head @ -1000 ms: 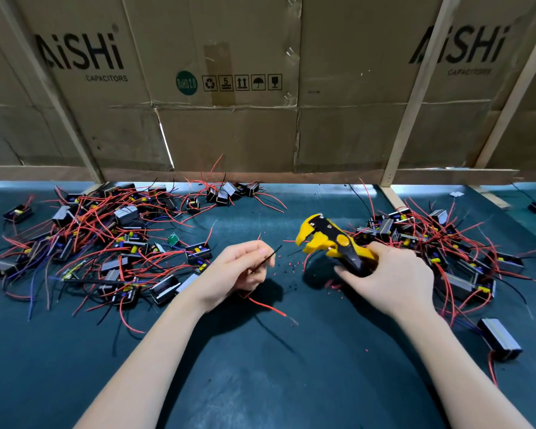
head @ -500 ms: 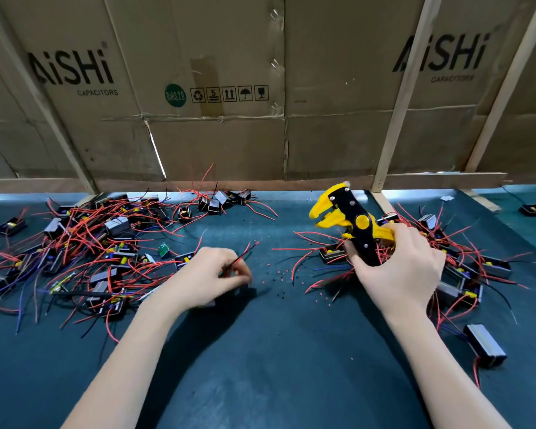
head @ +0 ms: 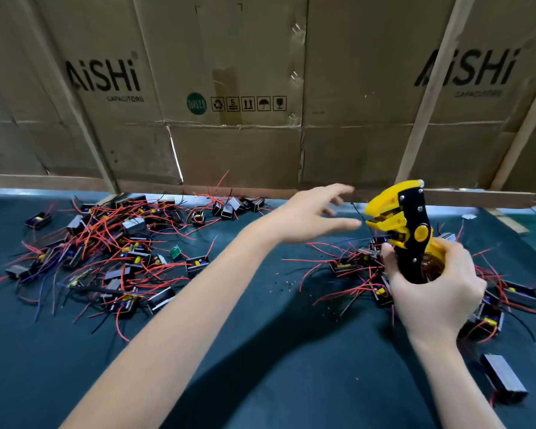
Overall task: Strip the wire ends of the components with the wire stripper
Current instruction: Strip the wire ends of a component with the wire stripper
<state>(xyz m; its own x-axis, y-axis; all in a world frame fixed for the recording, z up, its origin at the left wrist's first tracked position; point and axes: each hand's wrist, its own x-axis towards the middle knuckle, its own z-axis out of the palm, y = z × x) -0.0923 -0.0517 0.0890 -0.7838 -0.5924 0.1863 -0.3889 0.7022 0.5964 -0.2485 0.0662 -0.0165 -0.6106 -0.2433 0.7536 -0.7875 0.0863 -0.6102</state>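
Cardboard wall [head: 229,150], dark mat [head: 260,366] (littered); left hand [head: 310,215] splayed, right hand [head: 437,292] grips stripper [head: 406,230].

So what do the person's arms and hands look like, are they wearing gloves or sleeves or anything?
No gloves and no sleeves. Both forearms are bare as far as the picture shows, and so are the left hand and the right hand. I can see no rings, watch or bracelets on them. The nails look short and plain. The left hand's fingertips are blurred.
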